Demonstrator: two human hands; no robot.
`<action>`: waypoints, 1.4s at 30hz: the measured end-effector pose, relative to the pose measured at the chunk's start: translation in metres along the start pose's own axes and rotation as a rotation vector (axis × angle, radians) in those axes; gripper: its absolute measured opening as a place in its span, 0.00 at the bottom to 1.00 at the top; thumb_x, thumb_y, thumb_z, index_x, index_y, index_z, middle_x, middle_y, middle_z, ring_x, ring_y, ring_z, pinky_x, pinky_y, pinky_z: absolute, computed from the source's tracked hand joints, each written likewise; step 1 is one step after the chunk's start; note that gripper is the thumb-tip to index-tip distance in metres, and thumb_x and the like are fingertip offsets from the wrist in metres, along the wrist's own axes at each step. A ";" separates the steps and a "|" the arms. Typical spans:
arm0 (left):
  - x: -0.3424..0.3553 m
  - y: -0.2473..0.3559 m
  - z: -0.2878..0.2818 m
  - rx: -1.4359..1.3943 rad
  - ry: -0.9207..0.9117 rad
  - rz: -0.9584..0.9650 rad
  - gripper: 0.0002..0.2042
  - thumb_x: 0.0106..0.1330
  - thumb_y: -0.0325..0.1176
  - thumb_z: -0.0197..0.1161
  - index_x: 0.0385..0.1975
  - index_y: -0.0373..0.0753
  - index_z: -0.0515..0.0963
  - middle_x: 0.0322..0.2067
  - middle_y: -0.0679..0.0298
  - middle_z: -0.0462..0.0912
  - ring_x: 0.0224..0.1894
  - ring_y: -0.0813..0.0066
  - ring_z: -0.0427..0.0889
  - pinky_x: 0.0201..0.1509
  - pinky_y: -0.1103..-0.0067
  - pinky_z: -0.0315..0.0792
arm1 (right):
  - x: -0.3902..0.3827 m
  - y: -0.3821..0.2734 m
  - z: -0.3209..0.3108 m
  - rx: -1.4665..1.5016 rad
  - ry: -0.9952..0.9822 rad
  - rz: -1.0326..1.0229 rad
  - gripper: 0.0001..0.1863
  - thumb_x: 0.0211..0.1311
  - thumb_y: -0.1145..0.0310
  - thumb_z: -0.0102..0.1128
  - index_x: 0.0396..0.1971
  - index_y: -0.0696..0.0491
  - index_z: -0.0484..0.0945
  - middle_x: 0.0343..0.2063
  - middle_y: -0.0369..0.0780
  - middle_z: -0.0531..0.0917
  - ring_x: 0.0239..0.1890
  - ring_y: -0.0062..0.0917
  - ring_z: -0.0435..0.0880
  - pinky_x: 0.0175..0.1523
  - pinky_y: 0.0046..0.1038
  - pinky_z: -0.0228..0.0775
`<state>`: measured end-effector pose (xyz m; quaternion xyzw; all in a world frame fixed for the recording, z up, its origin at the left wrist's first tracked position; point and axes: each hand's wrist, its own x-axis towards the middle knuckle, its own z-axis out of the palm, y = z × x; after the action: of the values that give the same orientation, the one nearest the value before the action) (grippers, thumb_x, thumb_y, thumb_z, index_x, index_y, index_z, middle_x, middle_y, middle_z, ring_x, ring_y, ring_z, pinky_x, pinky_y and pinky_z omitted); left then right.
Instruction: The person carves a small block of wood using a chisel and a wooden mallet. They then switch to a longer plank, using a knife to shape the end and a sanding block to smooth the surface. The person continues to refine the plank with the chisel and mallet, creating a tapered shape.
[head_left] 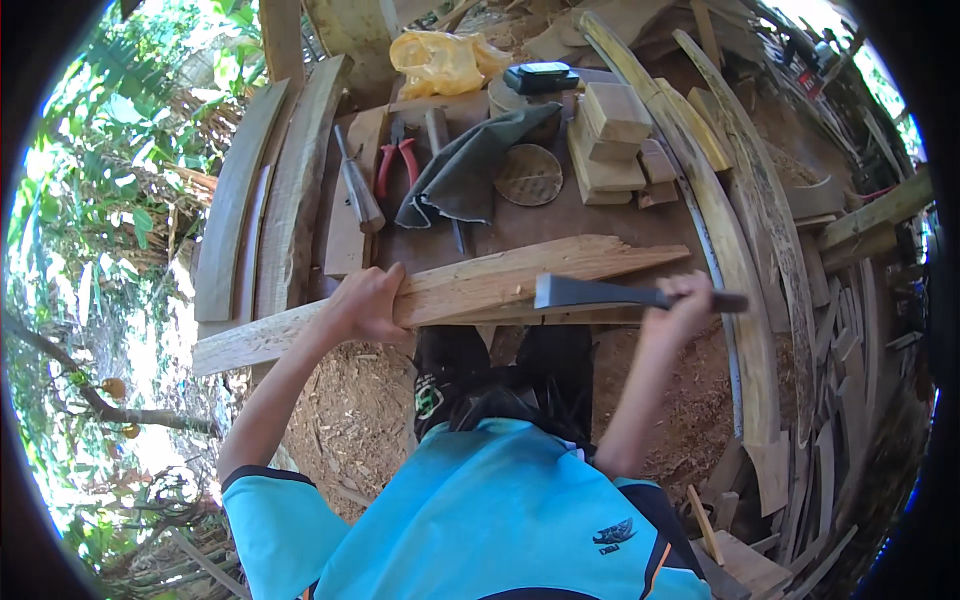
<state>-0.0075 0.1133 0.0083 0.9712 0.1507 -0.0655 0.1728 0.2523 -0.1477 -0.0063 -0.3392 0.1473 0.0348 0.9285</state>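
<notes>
A long, rough-hewn plank (455, 285) lies slantwise across the front of the workbench, its far right end tapering to a ragged point. My left hand (370, 305) is clamped over its middle left part, thumb on the far edge. In my right hand (685, 302) is the dark handle of a machete (600, 293). Its dark blade points left over the plank and ends in a bright, squared tip. From this angle I cannot tell whether the blade touches the wood.
On the workbench (455, 242) lie a chisel (357, 185), red-handled pliers (398, 160), a dark cloth (475, 170), a round wooden disc (528, 175) and stacked blocks (610, 130). Long curved boards (715, 210) flank the right; straight boards (235, 200) the left. Shavings (350, 410) cover the ground.
</notes>
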 end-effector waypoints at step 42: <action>-0.009 -0.012 -0.010 -0.053 -0.090 -0.048 0.30 0.29 0.44 0.69 0.31 0.31 0.65 0.24 0.47 0.73 0.31 0.46 0.74 0.36 0.62 0.67 | 0.000 0.000 0.011 0.005 -0.053 -0.089 0.10 0.58 0.73 0.52 0.22 0.48 0.62 0.15 0.28 0.65 0.15 0.11 0.64 0.17 0.16 0.56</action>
<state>-0.0192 0.1253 0.0157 0.9584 0.1678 -0.1092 0.2033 0.2554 -0.1405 0.0014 -0.3420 0.1075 0.0020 0.9335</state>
